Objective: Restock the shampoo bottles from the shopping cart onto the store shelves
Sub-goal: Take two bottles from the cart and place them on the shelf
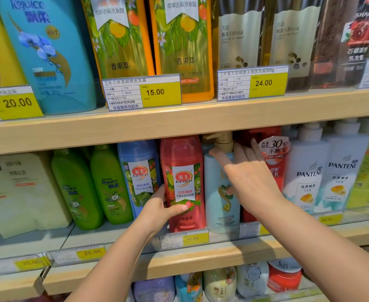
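Three wooden store shelves (201,118) stacked with shampoo fill the view, yellow price tags (160,93) along their edges. On the middle shelf stand two green bottles (94,188), a blue one (139,175) and two white Pantene bottles (323,171). The left hand (159,209) curls its grip round the red shampoo bottle (182,182) there; the right hand (248,168), fingers spread straight, presses the pale blue pump bottle (219,192) beside it.

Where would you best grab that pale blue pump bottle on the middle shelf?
Probably by the narrow neck under the gold pump, from the front and above. The pale blue pump bottle stands upright, wedged between the red Mewon bottle and another red bottle, so its sides look blocked.
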Demonstrator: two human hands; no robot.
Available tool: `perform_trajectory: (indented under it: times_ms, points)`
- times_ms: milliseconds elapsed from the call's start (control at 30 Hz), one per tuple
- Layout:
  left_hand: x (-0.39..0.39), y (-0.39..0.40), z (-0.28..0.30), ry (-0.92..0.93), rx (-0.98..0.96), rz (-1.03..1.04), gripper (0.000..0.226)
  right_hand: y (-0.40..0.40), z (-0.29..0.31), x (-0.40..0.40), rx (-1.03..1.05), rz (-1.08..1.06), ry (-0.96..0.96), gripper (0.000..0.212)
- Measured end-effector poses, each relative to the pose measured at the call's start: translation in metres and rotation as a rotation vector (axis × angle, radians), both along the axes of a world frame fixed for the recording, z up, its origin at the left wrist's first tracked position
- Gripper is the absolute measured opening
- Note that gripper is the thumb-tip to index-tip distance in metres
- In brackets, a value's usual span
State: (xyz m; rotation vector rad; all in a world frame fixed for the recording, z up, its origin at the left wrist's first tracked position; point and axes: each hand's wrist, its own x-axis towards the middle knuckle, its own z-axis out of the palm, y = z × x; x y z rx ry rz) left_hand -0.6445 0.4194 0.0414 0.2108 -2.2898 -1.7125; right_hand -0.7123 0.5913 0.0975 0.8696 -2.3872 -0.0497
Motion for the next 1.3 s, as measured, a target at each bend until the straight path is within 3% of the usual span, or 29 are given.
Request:
perform_trajectory:
  times_ms: [67, 133, 200, 367, 500, 600, 733, 900, 1067, 1300]
  points:
    - [0.000, -0.001, 0.000, -0.006, 0.011, -0.005, 0.044, 0.002, 0.001, 0.005, -0.007, 0.019, -0.057, 0.088]
    - [0.001, -0.001, 0.001, -0.011, 0.009, -0.004, 0.045, -0.002, -0.001, 0.006, 0.045, -0.058, 0.058, 0.096]
    - [0.001, 0.000, 0.000, -0.010, 0.004, -0.003, 0.045, -0.006, 0.000, 0.006, -0.045, -0.049, 0.088, 0.104]
    - [0.002, 0.000, 0.001, -0.033, 0.001, 0.006, 0.045, -0.003, 0.003, 0.012, 0.012, -0.077, 0.078, 0.097]
    - [0.004, 0.002, 0.002, -0.054, 0.003, -0.010, 0.046, -0.002, -0.003, 0.015, 0.006, -0.036, -0.056, 0.088]
    - [0.005, 0.003, 0.003, -0.076, -0.006, -0.011, 0.043, -0.002, -0.007, 0.019, -0.037, -0.152, 0.121, 0.091]
    - [0.005, 0.001, 0.000, -0.118, -0.045, -0.014, 0.049, -0.005, -0.015, 0.017, -0.150, -0.115, 0.232, 0.097]
    - [0.008, 0.002, -0.002, -0.113, -0.146, -0.009, 0.052, -0.003, -0.026, 0.031, -0.108, -0.186, 0.185, 0.111]
    - [0.023, 0.003, -0.014, 0.032, -0.346, 0.127, 0.065, -0.002, -0.037, 0.058, -0.093, -0.154, 0.100, 0.097]
    - [0.073, -0.003, -0.033, 0.166, -0.496, 0.202, 0.052, -0.001, -0.059, 0.097, -0.026, -0.097, -0.130, 0.069]
